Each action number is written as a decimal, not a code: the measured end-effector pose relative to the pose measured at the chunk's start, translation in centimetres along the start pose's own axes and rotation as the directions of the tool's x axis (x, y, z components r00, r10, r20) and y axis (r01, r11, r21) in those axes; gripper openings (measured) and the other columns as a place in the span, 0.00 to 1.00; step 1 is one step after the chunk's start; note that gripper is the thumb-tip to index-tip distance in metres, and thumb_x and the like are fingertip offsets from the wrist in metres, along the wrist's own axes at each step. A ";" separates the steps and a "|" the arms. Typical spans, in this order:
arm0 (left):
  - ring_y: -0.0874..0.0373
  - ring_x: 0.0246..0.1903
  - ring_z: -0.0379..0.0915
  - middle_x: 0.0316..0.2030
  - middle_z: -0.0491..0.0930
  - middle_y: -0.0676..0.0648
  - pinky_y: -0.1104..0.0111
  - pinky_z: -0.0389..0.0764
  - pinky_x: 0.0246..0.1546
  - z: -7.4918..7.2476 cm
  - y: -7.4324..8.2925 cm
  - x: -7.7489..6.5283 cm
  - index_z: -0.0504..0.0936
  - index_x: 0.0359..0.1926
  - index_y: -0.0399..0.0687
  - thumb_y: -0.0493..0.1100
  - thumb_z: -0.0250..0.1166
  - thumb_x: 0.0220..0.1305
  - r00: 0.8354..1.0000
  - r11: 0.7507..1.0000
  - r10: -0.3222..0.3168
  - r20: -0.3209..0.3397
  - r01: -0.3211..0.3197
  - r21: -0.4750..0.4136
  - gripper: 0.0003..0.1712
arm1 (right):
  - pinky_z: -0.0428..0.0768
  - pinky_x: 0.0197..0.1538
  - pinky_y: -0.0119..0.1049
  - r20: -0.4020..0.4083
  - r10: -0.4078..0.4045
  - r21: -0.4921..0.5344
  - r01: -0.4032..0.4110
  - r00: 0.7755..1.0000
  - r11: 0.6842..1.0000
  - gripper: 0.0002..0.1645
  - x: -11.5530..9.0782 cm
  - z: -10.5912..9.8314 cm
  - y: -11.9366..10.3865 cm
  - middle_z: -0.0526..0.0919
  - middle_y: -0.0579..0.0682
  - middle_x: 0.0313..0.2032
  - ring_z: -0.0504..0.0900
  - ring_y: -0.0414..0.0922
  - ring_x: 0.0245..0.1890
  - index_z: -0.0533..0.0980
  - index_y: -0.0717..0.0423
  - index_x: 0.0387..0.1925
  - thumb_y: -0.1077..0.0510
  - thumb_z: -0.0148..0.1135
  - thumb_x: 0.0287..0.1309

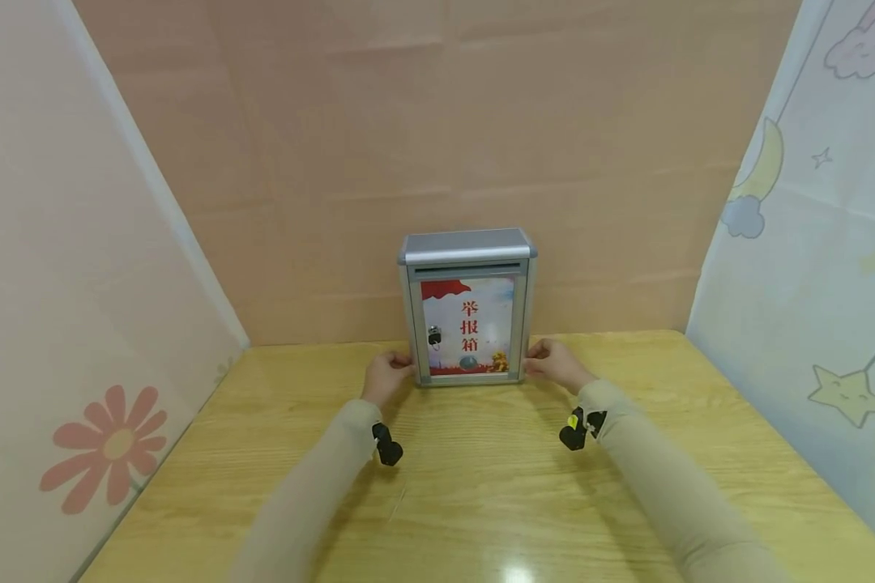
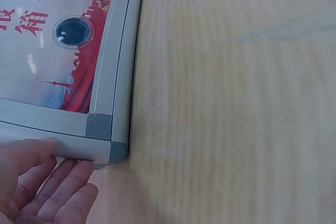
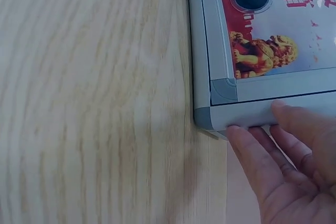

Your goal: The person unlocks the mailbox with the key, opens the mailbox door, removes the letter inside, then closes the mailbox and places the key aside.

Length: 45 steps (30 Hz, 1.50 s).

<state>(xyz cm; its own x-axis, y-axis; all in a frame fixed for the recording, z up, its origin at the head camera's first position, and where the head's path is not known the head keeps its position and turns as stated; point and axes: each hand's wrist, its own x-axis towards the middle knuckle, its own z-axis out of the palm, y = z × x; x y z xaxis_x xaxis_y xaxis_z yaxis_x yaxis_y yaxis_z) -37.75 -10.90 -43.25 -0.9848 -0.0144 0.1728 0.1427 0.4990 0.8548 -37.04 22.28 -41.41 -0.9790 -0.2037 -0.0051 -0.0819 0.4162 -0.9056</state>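
A grey metal report box [image 1: 470, 308] stands upright near the back of the wooden table, its slotted front toward me. Red characters run down its printed door, and a lock with keys [image 1: 434, 336] hangs at the door's left side. My left hand [image 1: 389, 376] holds the lower left side, thumb on the side frame and fingers curled toward the back edge. At the lower right side, my right hand [image 1: 557, 366] grips in the same way. Both wrist views show a thumb on the frame close to a bottom corner, with the fingertips partly hidden behind the edge.
A plain peach cloth [image 1: 452, 162] hangs right behind the box. Patterned curtains stand on both sides, the left one [image 1: 80, 243] with a pink flower and the right one [image 1: 809, 283] with a moon and star. The wooden table [image 1: 467, 502] extends toward me.
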 end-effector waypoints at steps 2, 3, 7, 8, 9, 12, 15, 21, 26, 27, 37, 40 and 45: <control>0.50 0.39 0.78 0.38 0.83 0.41 0.58 0.78 0.43 -0.1 0.1 -0.4 0.82 0.39 0.36 0.39 0.68 0.60 1.000 1.000 -0.002 0.014 0.002 -0.005 0.10 | 0.79 0.54 0.47 0.009 -0.004 -0.019 0.005 1.000 1.000 0.19 -0.2 -0.3 -0.1 0.75 0.67 0.46 0.81 0.57 0.47 0.65 0.76 0.51 0.64 0.55 0.67; 0.50 0.39 0.78 0.38 0.83 0.41 0.58 0.78 0.43 -0.2 0.2 -0.5 0.82 0.39 0.36 0.39 0.68 0.60 1.000 1.000 -0.001 0.018 0.001 -0.005 0.10 | 0.80 0.53 0.47 0.008 -0.003 -0.030 0.003 1.000 1.000 0.18 -0.3 -0.4 -0.1 0.75 0.66 0.46 0.81 0.55 0.46 0.66 0.75 0.50 0.63 0.56 0.67; 0.51 0.38 0.78 0.38 0.84 0.41 0.61 0.78 0.41 -0.3 0.4 -1.0 0.82 0.38 0.37 0.39 0.68 0.60 1.000 1.000 0.007 0.031 -0.007 -0.004 0.09 | 0.81 0.52 0.46 0.027 -0.003 -0.051 0.004 1.000 0.999 0.17 -0.6 -0.8 -0.1 0.75 0.65 0.46 0.81 0.55 0.46 0.67 0.74 0.48 0.63 0.57 0.66; 0.52 0.38 0.78 0.38 0.84 0.41 0.61 0.78 0.40 -0.3 0.5 -1.0 0.82 0.38 0.37 0.39 0.68 0.60 0.999 1.000 0.012 0.032 -0.012 0.000 0.09 | 0.81 0.51 0.45 0.033 -0.002 -0.050 0.004 0.999 0.999 0.17 -0.7 -0.8 -0.1 0.75 0.65 0.46 0.81 0.56 0.46 0.67 0.74 0.48 0.62 0.57 0.66; 0.52 0.38 0.78 0.38 0.84 0.41 0.62 0.78 0.40 -0.4 0.5 -1.1 0.82 0.38 0.36 0.39 0.68 0.60 0.999 1.000 0.013 0.033 -0.013 0.002 0.09 | 0.81 0.51 0.45 0.036 0.000 -0.048 0.002 0.999 0.999 0.17 -0.7 -0.8 -0.2 0.76 0.64 0.46 0.81 0.56 0.46 0.67 0.73 0.48 0.62 0.57 0.66; 0.52 0.37 0.78 0.38 0.83 0.41 0.63 0.78 0.38 -0.5 0.5 -1.2 0.82 0.39 0.36 0.39 0.67 0.61 0.999 1.000 0.016 0.036 -0.016 0.003 0.10 | 0.82 0.50 0.45 0.032 0.007 -0.055 -0.005 0.999 0.998 0.16 -0.8 -0.8 -0.2 0.77 0.62 0.43 0.81 0.58 0.46 0.68 0.72 0.47 0.62 0.58 0.65; 0.53 0.37 0.78 0.38 0.83 0.41 0.66 0.77 0.35 -0.5 0.3 -1.1 0.82 0.39 0.36 0.40 0.68 0.61 0.999 1.000 0.010 0.034 -0.011 0.004 0.10 | 0.82 0.49 0.45 0.028 0.016 -0.059 -0.014 0.999 0.998 0.16 -0.8 -0.6 -0.3 0.78 0.61 0.42 0.81 0.57 0.45 0.69 0.72 0.46 0.61 0.58 0.65; 0.53 0.36 0.77 0.37 0.83 0.42 0.66 0.77 0.33 -0.3 -0.3 -0.6 0.83 0.38 0.37 0.40 0.68 0.60 0.999 1.000 0.019 0.036 -0.019 0.004 0.09 | 0.82 0.49 0.45 0.032 0.014 -0.046 -0.013 0.999 0.999 0.16 -0.8 -0.4 -0.2 0.78 0.63 0.43 0.82 0.55 0.44 0.69 0.73 0.46 0.62 0.58 0.65; 0.53 0.35 0.78 0.36 0.84 0.41 0.67 0.77 0.33 -0.4 -0.6 -0.4 0.83 0.38 0.36 0.39 0.68 0.60 0.999 1.000 0.022 0.048 -0.022 0.006 0.09 | 0.81 0.50 0.47 0.038 0.016 -0.041 -0.015 0.999 0.999 0.16 -0.5 -0.4 0.2 0.78 0.63 0.43 0.82 0.57 0.45 0.69 0.73 0.46 0.62 0.59 0.65; 0.54 0.35 0.78 0.36 0.84 0.41 0.67 0.76 0.33 -0.4 -0.6 -0.4 0.83 0.38 0.36 0.39 0.68 0.60 0.998 1.000 0.022 0.050 -0.022 0.008 0.09 | 0.81 0.50 0.48 0.037 0.019 -0.040 -0.018 0.999 0.999 0.16 -0.5 -0.4 0.3 0.78 0.62 0.43 0.82 0.57 0.45 0.69 0.73 0.46 0.62 0.59 0.65; 0.54 0.35 0.77 0.37 0.84 0.41 0.68 0.75 0.33 -0.6 -0.1 -0.2 0.82 0.39 0.35 0.39 0.67 0.61 0.998 0.999 0.019 0.061 -0.021 0.028 0.10 | 0.80 0.53 0.51 0.031 0.032 -0.015 -0.032 0.999 0.999 0.16 0.1 -0.4 0.4 0.77 0.61 0.43 0.82 0.56 0.45 0.68 0.73 0.48 0.63 0.58 0.66; 0.54 0.35 0.77 0.37 0.84 0.40 0.69 0.75 0.32 -0.6 -0.1 -0.1 0.82 0.40 0.34 0.39 0.67 0.61 0.998 0.999 0.024 0.062 -0.025 0.029 0.11 | 0.79 0.53 0.51 0.035 0.027 -0.017 -0.026 0.999 1.000 0.17 0.1 -0.4 0.3 0.77 0.63 0.44 0.81 0.58 0.46 0.68 0.74 0.49 0.63 0.57 0.66; 0.54 0.35 0.78 0.37 0.84 0.40 0.68 0.76 0.32 -0.6 -0.4 0.3 0.83 0.39 0.35 0.39 0.68 0.61 0.998 0.999 0.032 0.054 -0.033 0.023 0.10 | 0.80 0.53 0.50 0.036 0.024 -0.037 -0.022 0.999 0.999 0.18 0.2 -0.4 0.0 0.76 0.66 0.46 0.80 0.61 0.48 0.68 0.74 0.49 0.63 0.56 0.67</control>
<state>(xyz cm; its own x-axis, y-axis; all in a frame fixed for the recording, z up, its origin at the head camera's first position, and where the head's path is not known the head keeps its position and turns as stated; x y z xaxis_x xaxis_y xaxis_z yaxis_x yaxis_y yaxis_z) -38.09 -11.62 -43.28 -0.9837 0.0486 0.1731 0.1730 0.5189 0.8371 -37.29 22.59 -41.25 -0.9733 -0.2258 -0.0417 -0.0669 0.4528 -0.8891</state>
